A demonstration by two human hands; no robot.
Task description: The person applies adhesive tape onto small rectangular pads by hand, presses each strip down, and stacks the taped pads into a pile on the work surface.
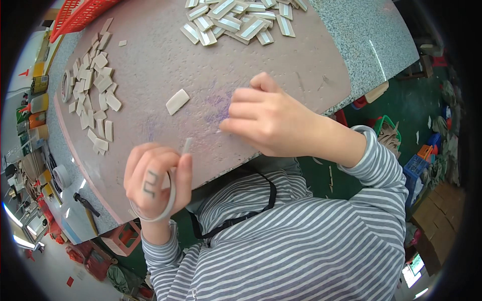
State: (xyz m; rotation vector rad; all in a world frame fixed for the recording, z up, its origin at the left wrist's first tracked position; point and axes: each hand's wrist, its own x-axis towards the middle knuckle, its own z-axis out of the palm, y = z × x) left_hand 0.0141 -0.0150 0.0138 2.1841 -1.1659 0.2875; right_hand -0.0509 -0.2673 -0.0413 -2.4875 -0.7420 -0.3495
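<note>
My left hand [155, 175] is closed around a roll of white tape [172, 198], its ring hanging over the palm side. A short pale tape end [187, 145] sticks up by the thumb. To the right, my right hand [268, 118] is held above the mat with its fingers curled and pinched together; a tiny whitish bit shows at the fingertips, too small to name. A single beige rectangular piece [177, 102] lies on the brownish mat [165, 60] beyond and between both hands, touched by neither.
Bare beige pieces [103, 83] lie scattered at the left, beside another tape roll [66, 86]. At the far side is a heap of pieces with white strips [236, 20]. A red basket [83, 17] stands far left. A hammer-like tool [86, 203] lies near the left edge.
</note>
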